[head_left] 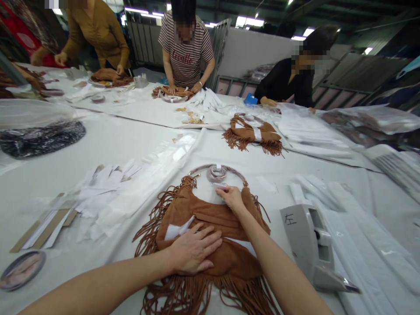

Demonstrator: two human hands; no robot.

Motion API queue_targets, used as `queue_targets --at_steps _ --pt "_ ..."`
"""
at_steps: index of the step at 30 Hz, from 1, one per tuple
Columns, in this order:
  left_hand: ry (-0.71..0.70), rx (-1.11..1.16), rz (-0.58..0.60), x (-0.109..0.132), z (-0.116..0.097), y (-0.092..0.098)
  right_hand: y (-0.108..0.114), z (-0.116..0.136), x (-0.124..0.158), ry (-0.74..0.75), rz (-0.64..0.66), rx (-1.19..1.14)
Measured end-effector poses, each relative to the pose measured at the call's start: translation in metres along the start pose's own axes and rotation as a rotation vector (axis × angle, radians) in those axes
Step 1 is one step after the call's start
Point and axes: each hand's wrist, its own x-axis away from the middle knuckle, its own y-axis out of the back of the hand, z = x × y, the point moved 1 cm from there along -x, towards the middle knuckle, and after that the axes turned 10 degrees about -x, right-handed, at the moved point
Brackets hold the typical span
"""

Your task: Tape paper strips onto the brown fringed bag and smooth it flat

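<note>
With the brown fringed suede bag [183, 208] near us on the white desk [114, 144], we should press lightly with our wide-spread left hand [197, 250], right grip [232, 199] pinching a small pale strip [218, 186].

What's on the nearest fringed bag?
The left hand lies flat on the fringed handbag, right forearm crosses over it, and white material shows. What's under that hand is hidden.

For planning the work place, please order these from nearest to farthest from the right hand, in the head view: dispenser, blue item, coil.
1. Coil: just beyond the right hand, by the handle.
2. Dispenser: to the hand's right.
3. Blue item: far across the table.
</note>
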Motion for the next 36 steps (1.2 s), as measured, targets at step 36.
queue_targets --at_steps 36 --pt "0.251 -0.008 -0.188 0.020 -0.013 -0.003 -0.018 -0.003 0.194 0.739 0.101 0.316"
